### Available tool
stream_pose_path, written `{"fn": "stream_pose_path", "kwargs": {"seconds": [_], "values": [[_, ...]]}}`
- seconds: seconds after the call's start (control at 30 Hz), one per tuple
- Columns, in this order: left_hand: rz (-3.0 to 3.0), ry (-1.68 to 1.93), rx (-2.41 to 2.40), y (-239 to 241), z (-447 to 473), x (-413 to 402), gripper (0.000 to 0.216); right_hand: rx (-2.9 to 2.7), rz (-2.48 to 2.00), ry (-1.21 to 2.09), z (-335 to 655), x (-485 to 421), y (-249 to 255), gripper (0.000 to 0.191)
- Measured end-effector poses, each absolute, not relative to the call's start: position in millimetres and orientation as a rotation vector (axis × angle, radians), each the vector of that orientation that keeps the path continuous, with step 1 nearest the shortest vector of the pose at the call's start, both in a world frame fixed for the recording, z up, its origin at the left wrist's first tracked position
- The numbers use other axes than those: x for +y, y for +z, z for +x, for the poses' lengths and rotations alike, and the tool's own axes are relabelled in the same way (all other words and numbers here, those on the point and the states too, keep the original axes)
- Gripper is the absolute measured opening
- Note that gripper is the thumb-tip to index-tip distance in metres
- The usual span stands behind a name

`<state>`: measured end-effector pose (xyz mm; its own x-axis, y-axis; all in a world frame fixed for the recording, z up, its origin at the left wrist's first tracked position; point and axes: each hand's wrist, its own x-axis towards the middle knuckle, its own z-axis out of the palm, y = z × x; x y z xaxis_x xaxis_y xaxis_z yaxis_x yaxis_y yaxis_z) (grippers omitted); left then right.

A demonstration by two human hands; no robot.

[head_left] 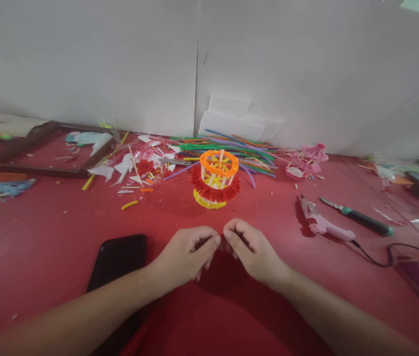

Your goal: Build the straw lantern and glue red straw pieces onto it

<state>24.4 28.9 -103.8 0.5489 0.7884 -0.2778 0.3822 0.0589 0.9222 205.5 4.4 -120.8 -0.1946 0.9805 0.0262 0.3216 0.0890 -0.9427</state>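
In the middle of the red table, my left hand [189,252] and my right hand [256,252] face each other, fingertips almost meeting. Each one is closed in a pinch. Whatever lies between the fingers is too small, or too close to the table's red, to make out. Just beyond them stands a small round craft model [219,163] with an orange ring on top, pale upright sticks, a red fringe and a yellow base. Neither hand touches it. Beside my left forearm lies a black phone [120,254], partly covered by the arm.
A pink glue gun [322,222] with a black cord and a craft knife [361,216] lie at the right. Colourful pipe cleaners [227,147] and a pink model [307,160] are at the back. Scraps surround scissors [174,161]; a brown frame [42,173] sits left.
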Motion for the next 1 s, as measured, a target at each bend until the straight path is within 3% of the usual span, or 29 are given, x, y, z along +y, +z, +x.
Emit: {"fn": "stream_pose_path", "kwargs": {"seconds": [0.27,1.0], "values": [[1.934,0.432,1.081,-105.0,21.6,28.5,0.034,-1.79,-1.338,0.972,204.6,2.3,-118.0,0.028],[1.619,0.431,0.987,-102.4,27.4,28.6,0.035,-1.552,-1.345,0.978,212.0,8.8,-124.2,0.028]]}}
